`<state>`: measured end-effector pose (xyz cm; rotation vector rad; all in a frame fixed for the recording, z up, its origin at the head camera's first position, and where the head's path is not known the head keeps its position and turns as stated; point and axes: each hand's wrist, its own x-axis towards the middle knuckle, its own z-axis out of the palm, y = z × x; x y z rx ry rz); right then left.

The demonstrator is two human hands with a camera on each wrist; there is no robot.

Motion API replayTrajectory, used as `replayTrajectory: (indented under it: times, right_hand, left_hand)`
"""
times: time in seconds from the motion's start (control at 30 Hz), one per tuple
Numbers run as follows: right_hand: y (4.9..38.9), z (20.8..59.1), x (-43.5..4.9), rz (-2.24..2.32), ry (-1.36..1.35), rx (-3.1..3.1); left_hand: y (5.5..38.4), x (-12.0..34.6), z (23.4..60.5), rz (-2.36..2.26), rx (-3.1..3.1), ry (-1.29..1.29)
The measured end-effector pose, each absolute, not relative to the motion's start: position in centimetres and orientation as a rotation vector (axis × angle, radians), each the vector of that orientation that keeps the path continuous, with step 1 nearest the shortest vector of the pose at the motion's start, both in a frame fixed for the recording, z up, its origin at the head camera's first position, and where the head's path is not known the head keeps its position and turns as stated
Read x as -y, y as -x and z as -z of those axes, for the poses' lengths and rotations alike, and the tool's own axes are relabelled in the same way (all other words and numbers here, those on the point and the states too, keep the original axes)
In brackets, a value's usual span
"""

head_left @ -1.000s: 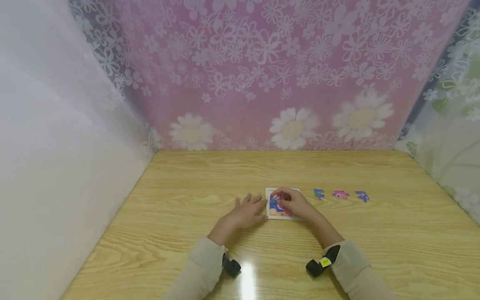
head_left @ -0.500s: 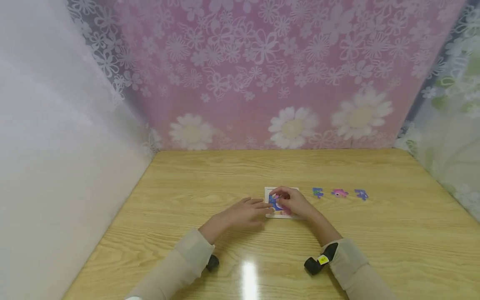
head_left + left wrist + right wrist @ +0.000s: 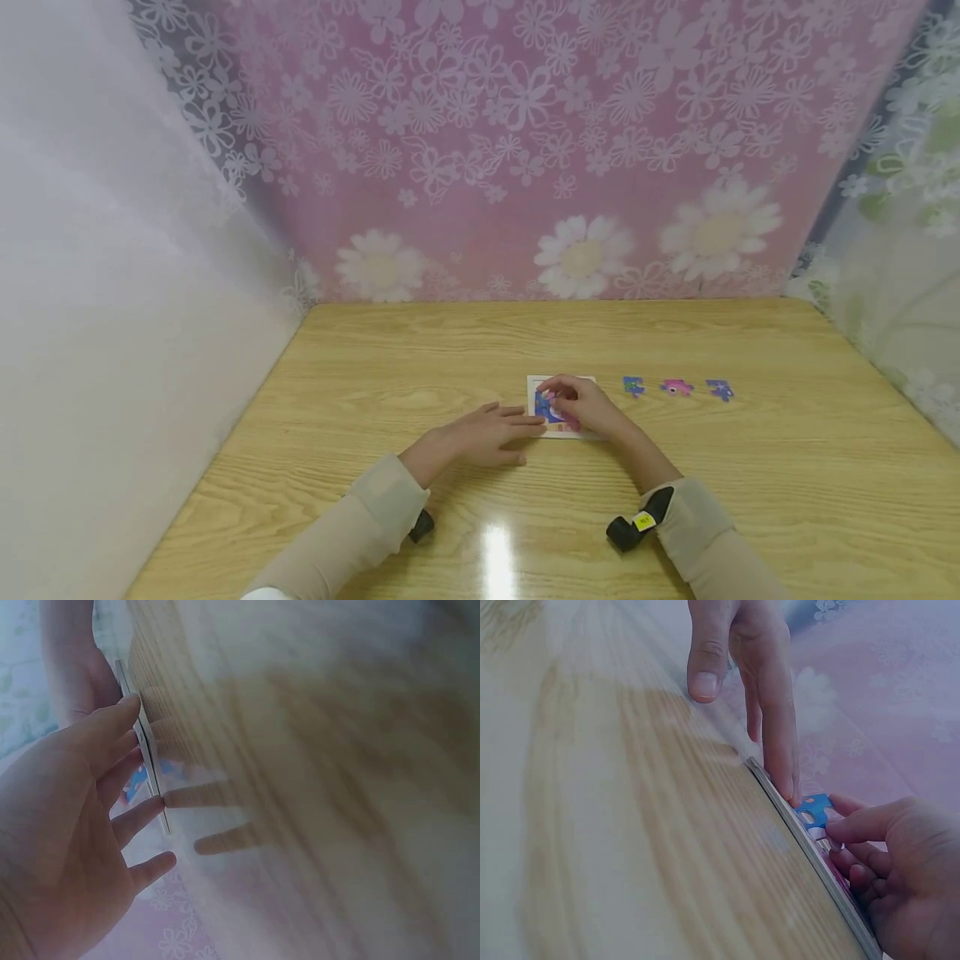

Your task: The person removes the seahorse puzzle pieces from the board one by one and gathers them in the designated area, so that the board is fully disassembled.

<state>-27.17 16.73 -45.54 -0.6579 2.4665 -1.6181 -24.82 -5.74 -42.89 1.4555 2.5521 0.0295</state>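
Note:
A small jigsaw puzzle with a white frame [image 3: 562, 433] lies flat on the table, a blue, pink and sand-coloured picture inside it. My right hand [image 3: 588, 407] is over its right half, pinching a blue puzzle piece [image 3: 815, 808] between thumb and fingers. In the right wrist view that piece is tilted up, close over the tray. My left hand [image 3: 491, 435] reaches in from the left with fingers extended, the fingertips resting on the frame's lower left part. Its thumb is apart from the other fingers. Much of the picture is hidden under my right hand.
Three loose puzzle pieces lie in a row right of the frame: a blue-green one [image 3: 633, 386], a pink one with an eye [image 3: 677, 387] and a purple-blue one [image 3: 721, 389]. A flowered pink curtain [image 3: 480, 167] hangs behind the wooden table [image 3: 375, 350].
My left hand has lifted from beside the frame, turned, and come down with its fingertips on the frame's lower left. The right hand keeps its pinch in nearly the same spot.

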Motion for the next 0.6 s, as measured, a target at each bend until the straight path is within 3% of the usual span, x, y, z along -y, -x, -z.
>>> replayTrajectory:
  times: [0.6]
  right_hand:
    - [27.74,45.88,-17.04,1.667,0.548,-2.524]
  left_hand:
    - [24.81,5.70,42.88,-0.088,-2.522,-1.400]
